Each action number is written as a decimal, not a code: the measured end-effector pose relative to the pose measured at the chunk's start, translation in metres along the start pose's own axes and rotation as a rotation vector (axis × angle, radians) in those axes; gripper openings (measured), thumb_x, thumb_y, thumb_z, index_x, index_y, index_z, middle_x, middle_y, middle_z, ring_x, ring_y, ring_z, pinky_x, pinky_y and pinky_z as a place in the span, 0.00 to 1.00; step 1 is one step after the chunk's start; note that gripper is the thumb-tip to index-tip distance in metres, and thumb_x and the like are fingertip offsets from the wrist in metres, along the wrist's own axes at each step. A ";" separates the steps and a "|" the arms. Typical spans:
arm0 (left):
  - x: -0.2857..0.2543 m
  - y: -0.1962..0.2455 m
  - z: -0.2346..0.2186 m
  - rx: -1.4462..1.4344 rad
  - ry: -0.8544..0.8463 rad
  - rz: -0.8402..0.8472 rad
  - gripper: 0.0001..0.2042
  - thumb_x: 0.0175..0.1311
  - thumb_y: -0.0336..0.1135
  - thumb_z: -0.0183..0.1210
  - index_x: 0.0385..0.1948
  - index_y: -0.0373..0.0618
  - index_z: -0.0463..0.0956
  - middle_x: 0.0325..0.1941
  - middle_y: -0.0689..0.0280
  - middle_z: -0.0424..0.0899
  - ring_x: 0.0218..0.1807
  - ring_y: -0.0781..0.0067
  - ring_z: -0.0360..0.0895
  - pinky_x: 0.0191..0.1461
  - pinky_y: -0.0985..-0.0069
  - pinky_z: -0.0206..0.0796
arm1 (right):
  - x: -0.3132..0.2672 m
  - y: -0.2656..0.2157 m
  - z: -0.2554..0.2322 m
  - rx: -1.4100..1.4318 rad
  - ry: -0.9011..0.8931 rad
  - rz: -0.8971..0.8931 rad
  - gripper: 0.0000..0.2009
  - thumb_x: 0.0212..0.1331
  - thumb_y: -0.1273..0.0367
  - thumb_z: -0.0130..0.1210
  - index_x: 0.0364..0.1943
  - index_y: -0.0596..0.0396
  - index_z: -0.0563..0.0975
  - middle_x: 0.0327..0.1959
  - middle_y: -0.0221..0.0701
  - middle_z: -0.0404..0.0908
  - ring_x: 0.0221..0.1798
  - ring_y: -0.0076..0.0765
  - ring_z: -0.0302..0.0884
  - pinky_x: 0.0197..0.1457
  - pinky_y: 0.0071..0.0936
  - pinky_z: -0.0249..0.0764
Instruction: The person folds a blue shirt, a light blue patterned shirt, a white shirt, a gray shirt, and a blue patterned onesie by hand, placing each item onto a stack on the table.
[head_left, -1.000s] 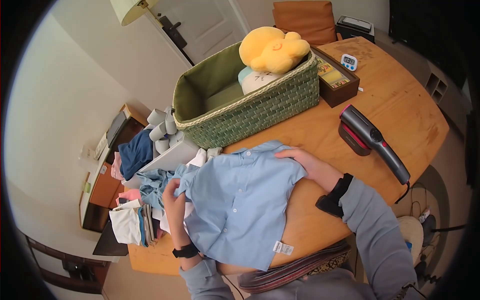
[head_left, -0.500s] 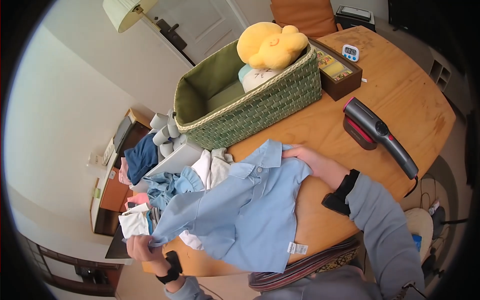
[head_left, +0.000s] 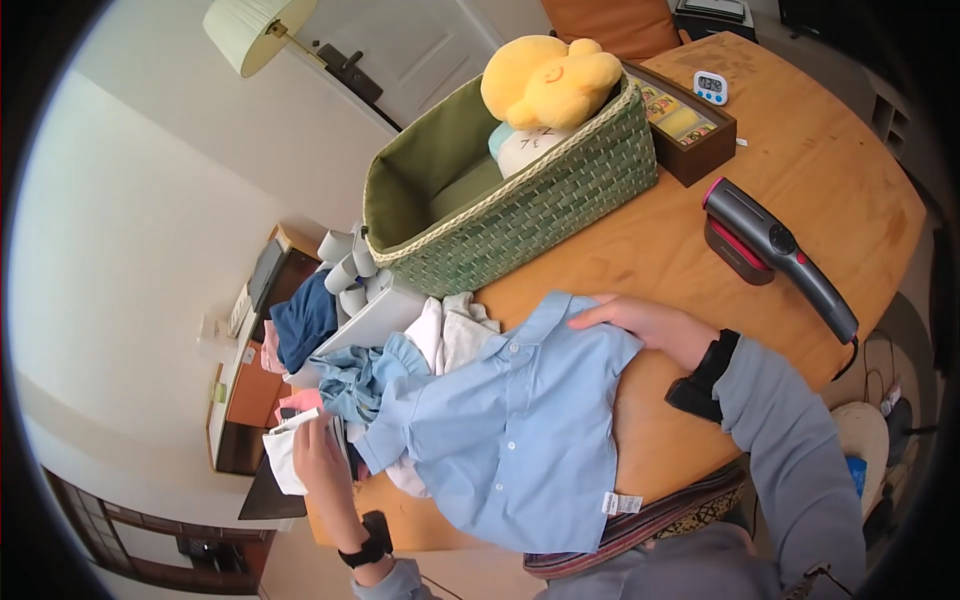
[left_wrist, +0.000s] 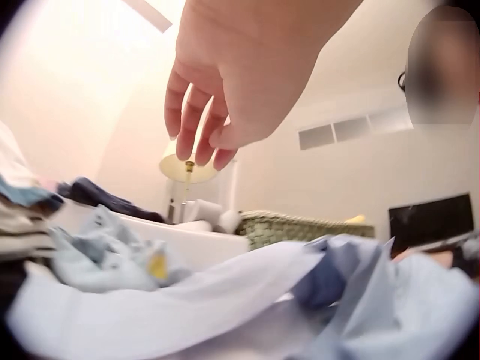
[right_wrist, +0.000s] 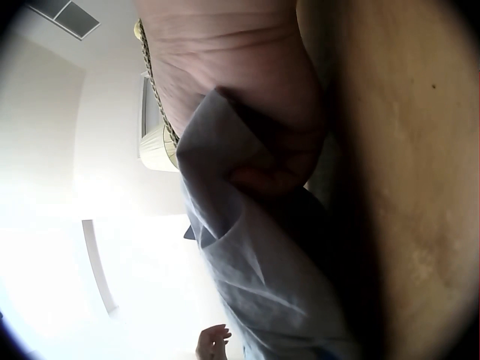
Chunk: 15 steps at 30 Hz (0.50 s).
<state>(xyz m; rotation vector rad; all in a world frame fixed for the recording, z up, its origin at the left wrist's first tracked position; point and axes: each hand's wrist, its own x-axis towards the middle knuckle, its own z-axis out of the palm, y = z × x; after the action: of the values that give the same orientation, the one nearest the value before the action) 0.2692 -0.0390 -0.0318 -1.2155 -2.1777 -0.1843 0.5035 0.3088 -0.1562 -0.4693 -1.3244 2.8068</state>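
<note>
A light blue short-sleeved button shirt [head_left: 510, 430] lies spread at the near side of the table, its collar pointing away and a white tag at its hem. My right hand [head_left: 650, 325] grips it beside the collar, thumb on top; in the right wrist view the cloth [right_wrist: 247, 225] bunches under the curled fingers. My left hand [head_left: 325, 470] is raised beside the left sleeve. In the left wrist view the fingers [left_wrist: 191, 135] hang loosely above the shirt with no cloth between them.
Left of the shirt are a crumpled blue garment [head_left: 360, 385], white and grey cloths [head_left: 465, 330] and folded clothes [head_left: 285, 460]. A green woven basket [head_left: 520, 225] with plush toys [head_left: 545, 85] stands behind. At right lie a handheld steamer [head_left: 780, 245], a brown box [head_left: 695, 155] and a timer [head_left: 710, 88].
My left hand pulled the left sleeve out leftward, then let it go and rose. The shirt now lies flatter, its sleeve dropped back. My right hand keeps its grip by the collar.
</note>
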 end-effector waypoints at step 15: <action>0.038 0.106 0.070 -0.549 -0.643 -0.069 0.13 0.67 0.40 0.49 0.37 0.39 0.75 0.35 0.51 0.78 0.39 0.48 0.75 0.45 0.64 0.66 | -0.003 0.002 -0.003 0.011 -0.169 -0.121 0.26 0.56 0.69 0.58 0.59 0.62 0.67 0.56 0.34 0.73 0.56 0.28 0.72 0.59 0.24 0.66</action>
<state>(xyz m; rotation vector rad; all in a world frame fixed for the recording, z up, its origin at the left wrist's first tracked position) 0.3087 0.0770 -0.0835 -1.6687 -2.8415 -0.5042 0.5076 0.3093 -0.1581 -0.1483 -1.3137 2.8038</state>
